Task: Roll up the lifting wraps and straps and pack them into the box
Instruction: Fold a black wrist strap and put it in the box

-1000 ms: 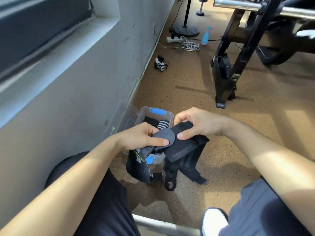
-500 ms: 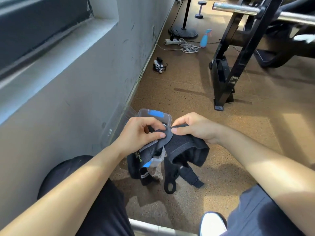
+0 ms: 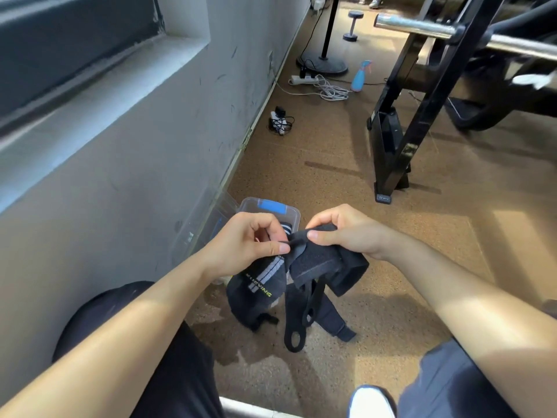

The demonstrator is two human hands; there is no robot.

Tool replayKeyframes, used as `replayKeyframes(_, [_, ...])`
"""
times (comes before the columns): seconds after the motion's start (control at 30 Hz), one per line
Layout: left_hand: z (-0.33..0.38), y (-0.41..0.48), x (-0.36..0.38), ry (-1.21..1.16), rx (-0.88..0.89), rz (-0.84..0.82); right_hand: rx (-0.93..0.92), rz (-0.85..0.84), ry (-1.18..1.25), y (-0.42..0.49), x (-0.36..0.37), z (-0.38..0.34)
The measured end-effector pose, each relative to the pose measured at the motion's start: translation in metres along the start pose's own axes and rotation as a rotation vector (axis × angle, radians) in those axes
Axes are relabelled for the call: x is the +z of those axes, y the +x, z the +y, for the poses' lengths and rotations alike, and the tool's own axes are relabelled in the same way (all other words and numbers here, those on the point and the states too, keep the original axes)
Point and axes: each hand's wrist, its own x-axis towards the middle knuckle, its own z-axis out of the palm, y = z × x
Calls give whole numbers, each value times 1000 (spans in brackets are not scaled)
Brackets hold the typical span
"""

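Note:
A black lifting wrap (image 3: 319,265) with grey stripes and yellow lettering hangs between my hands above the floor. My left hand (image 3: 247,242) pinches its thin end between thumb and fingers. My right hand (image 3: 346,230) grips the folded part from above. Loops and strap ends (image 3: 297,327) dangle below. Behind my hands stands a clear plastic box (image 3: 271,208) with a blue latch, close to the wall; a striped roll (image 3: 287,228) shows inside it, the rest is hidden.
A grey wall (image 3: 135,176) runs along the left. A black rack leg (image 3: 391,164) and a steel barbell (image 3: 422,27) stand at the right back. A power strip with cable (image 3: 319,86), a blue spray bottle (image 3: 360,76) and a small dumbbell (image 3: 352,25) lie farther off. My knees frame the bottom.
My hands have drawn closer together and the wrap end has folded tighter between them. The view has tilted slightly; the box stays put.

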Motion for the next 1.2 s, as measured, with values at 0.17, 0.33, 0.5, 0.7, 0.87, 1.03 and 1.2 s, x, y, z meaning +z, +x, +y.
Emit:
replayKeyframes(0.17, [-6, -8, -20, -157, -43, -158, 20, 182, -296, -7, -34, 7])
replayKeyframes(0.33, [-10, -1, -15, -85, -62, -206, -21, -58, -256, -15, -46, -4])
replayKeyframes(0.5, [-5, 1, -7, 60, -37, -378, -69, -200, -283, -21, -47, -13])
replayKeyframes(0.7, [3, 0, 5, 1, -37, -525, -130, -235, -231, -19, -49, -12])
replayKeyframes(0.87, [2, 0, -3, -46, -55, -473, -57, -189, -240, -21, -50, -13])
replayKeyframes(1.03, [-5, 2, -2, -107, -80, -374, -21, -214, -192, -21, -40, -17])
replayKeyframes(1.2, [-4, 1, -9, -67, -82, -392, -75, -238, -215, -20, -19, -17])
